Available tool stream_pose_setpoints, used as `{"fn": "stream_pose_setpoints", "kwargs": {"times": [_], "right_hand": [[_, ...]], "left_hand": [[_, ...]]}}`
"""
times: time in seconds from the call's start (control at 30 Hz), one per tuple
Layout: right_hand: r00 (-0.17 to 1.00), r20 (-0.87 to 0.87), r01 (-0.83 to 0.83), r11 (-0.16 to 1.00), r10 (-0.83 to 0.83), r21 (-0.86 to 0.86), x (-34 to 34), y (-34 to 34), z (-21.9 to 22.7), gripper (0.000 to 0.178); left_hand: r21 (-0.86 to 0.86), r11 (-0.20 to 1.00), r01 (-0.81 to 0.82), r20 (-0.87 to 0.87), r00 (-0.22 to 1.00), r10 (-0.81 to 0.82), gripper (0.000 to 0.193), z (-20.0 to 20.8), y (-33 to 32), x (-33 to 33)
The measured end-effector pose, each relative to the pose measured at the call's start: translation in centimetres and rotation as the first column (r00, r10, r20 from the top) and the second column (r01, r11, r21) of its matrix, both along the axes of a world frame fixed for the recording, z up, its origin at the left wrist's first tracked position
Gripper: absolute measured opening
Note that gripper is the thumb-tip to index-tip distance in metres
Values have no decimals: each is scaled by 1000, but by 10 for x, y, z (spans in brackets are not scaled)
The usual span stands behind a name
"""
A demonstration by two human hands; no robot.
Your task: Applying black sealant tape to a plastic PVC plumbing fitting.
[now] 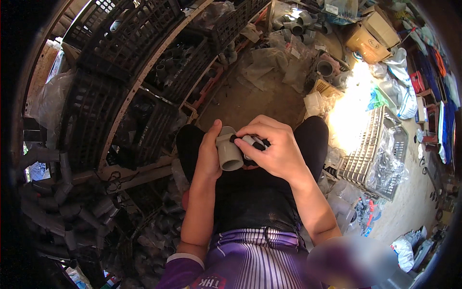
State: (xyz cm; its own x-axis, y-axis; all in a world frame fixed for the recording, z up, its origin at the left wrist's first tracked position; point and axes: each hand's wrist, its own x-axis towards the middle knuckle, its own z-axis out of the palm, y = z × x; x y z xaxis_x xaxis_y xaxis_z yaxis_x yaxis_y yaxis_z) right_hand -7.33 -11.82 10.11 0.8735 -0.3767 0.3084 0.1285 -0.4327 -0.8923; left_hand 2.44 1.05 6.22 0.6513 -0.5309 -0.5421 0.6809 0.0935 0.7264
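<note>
A grey plastic pipe fitting with a wide round mouth is held over my lap. My left hand is closed around its left side, with the thumb up along the upper end. On the other side, my right hand pinches a white, black-ended thing that looks like a marker pen. One black end of it meets the fitting's upper right side. More black and white shows beneath my right fingers, too covered to make out.
Black plastic crates holding fittings stand on a rack at the left. Dark grey pipe fittings are heaped at lower left. A pale crate with clear plastic bags stands at the right. Cardboard boxes sit at the far right.
</note>
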Motion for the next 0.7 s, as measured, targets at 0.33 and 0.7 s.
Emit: {"fn": "stream_pose_setpoints", "kwargs": {"times": [0.33,0.7], "right_hand": [[964,-246,-121,990,100,-75,-3,-15,3,16],[915,-398,-122,986,66,-117,-14,-10,-51,17]], "left_hand": [[65,984,169,222,958,-179,50,-7,3,-8],[-118,985,123,120,987,-108,54,32,2,-12]]}}
